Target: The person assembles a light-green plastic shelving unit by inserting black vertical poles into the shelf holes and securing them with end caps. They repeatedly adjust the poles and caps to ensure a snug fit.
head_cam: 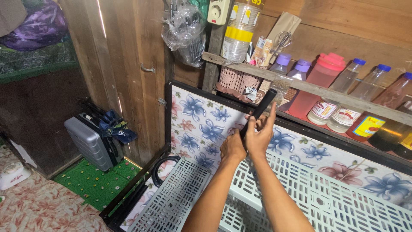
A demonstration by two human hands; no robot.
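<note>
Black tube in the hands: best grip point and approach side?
Grip the black tube on its bare upper half, coming from the right. It tilts up and rightward, its top end free below the wooden shelf; the left hand and right hand already wrap its lower half.

**Shelf, rack and floor**

A wooden shelf point(313, 88) ran from ten o'clock toward three o'clock, carrying capped bottles point(343, 101), a pink jug point(319, 81) and a woven basket point(236, 79). At six o'clock lay a white slotted rack point(326, 193). At eight o'clock, a grey case point(88, 144) stood on a green mat point(96, 182).
</note>
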